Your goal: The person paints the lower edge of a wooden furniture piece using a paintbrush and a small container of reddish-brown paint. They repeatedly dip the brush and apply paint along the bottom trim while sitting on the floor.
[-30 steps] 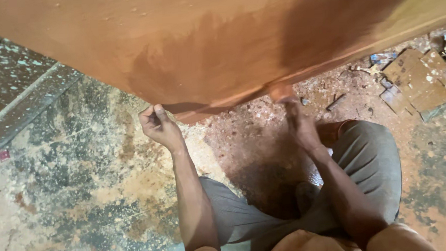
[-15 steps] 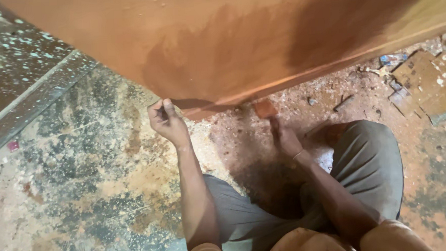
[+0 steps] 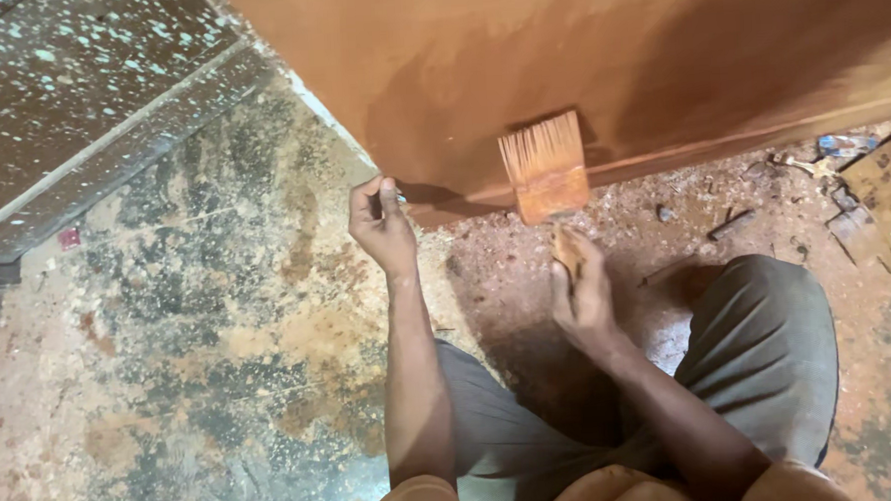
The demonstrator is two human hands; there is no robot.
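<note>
1. Bristles of the wide paintbrush (image 3: 545, 171) lie flat against the lower part of the reddish-brown wooden panel (image 3: 597, 53), fanned upward — the wet, darker sheen on the wood sits just around and above them.
2. Right hand (image 3: 580, 293) is closed round the brush handle from below, fingers wrapped tight, wrist low near the bent knee in grey trousers (image 3: 761, 357); that grip keeps the ferrule square to the panel face.
3. Left hand (image 3: 382, 223) is curled at the panel's bottom corner, thumb and fingers pinched on something small and dark — what it is cannot be told. It seems to steady the corner.
4. Panel's bottom edge runs slantwise just above the dusty floor (image 3: 171, 393), leaving little gap beneath for the brush.
5. Open floor lies to the left; to the right, wood scraps (image 3: 884, 201) and small debris crowd the edge, so room for the elbow is tighter there.
</note>
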